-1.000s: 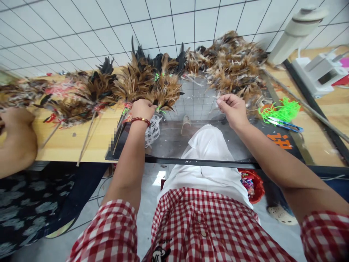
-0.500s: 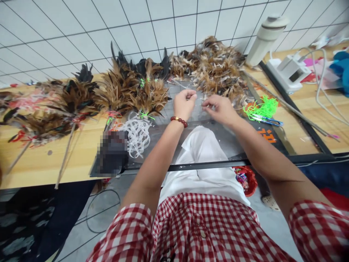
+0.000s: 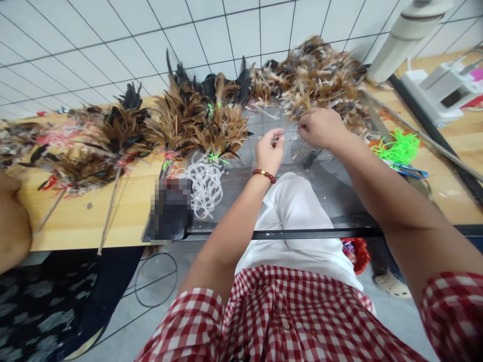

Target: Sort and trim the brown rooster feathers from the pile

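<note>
My left hand (image 3: pixel 270 148), with a red bead bracelet at the wrist, hovers over the dark glassy board (image 3: pixel 241 186). Its fingers are curled, thumb near the fingertips, and I cannot make out anything between them. My right hand (image 3: pixel 320 128) is at the front edge of the loose brown feather pile (image 3: pixel 320 75), fingers bent down and closed; what they hold, if anything, is hidden. Left of my hands stand bundled brown and black feathers (image 3: pixel 222 125) tied with green strands. A heap of white ribbon (image 3: pixel 206 186) lies in front of them.
Bright green strands (image 3: pixel 400 147) and blue-handled scissors (image 3: pixel 409 170) lie at the right. Behind are a pale bottle (image 3: pixel 403 42) and a white power strip (image 3: pixel 430 95). Feather bundles on sticks (image 3: pixel 109 201) lie left, beside another person's arm (image 3: pixel 13 221).
My right hand has moved up and away from my left hand, to the feather pile. The whole view has shifted, and another person's arm now shows at the left edge.
</note>
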Motion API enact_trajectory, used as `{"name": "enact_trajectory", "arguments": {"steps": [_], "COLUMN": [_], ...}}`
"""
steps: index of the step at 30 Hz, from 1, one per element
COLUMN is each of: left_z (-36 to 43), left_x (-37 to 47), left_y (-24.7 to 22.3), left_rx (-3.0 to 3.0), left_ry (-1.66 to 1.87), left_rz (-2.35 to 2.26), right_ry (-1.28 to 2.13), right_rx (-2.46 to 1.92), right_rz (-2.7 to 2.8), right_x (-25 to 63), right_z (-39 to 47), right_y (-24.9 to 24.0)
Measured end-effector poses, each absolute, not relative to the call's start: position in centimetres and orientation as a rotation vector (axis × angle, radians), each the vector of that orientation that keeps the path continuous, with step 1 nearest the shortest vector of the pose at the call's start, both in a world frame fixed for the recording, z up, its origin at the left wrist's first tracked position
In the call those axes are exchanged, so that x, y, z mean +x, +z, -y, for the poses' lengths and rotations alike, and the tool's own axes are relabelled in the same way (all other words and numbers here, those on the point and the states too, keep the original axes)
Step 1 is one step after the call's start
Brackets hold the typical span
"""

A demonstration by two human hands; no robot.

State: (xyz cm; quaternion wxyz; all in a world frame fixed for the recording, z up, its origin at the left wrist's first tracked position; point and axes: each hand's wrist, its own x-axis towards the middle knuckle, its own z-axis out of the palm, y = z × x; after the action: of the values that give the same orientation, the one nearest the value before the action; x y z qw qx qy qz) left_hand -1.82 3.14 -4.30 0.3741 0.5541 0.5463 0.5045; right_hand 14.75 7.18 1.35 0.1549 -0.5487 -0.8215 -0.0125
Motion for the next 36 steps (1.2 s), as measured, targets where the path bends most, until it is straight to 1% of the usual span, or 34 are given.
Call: {"name": "enact_trajectory", "arguments": {"steps": [4,9,11,13,18,23,28,32,34,36], "left_z": [-2.9,-2.4,-2.3,-2.2,-2.5,-2.7,-2.3,-1.9,-1.7,-1.7], "left_x": [-1.4,-1.7,-1.7,-1.7,-1.8,-2.2,-2.2,-2.1,-2.1,-2.0], "left_y": [-4.0,-3.1,-2.8,-2.8,-3.5,-3.6,-3.1,-2.8,-2.7,-2.5], "left_rx": [1.423,1.571,1.638,1.642,1.592,1.568,1.604,1.644,1.65,1.636], "left_ry": [1.327,1.399,1.346,1.268,1.216,1.212,1.194,1.186,1.176,1.173], "left_rz": [-1.357,-1.363,-1.323,-1.314,-1.392,-1.446,-1.495,-1.506,-1.478,-1.45], "right_ry": [0.509,0.846,0.997,1.052,0.914,0.49,0.256,-0.107,-0.138,-0.087], "right_rx": [-1.335,-1.153,-1.09,-1.08,-1.133,-1.132,-1.189,-1.215,-1.218,-1.247], "right_rz": [1.921,1.689,1.645,1.614,1.7,2.013,2.199,2.392,2.401,2.34], "right_x": [15.0,14.1,13.8,13.8,15.0,15.6,15.2,14.7,14.7,15.0], "right_z": [-6.3,-4.6,-4.3,-4.2,-4.7,-4.1,-3.5,-3.2,-3.2,-3.4], "right_y": [2.0,2.0,1.6,1.1,0.3,1.1,1.3,0.9,0.5,0.1]}}
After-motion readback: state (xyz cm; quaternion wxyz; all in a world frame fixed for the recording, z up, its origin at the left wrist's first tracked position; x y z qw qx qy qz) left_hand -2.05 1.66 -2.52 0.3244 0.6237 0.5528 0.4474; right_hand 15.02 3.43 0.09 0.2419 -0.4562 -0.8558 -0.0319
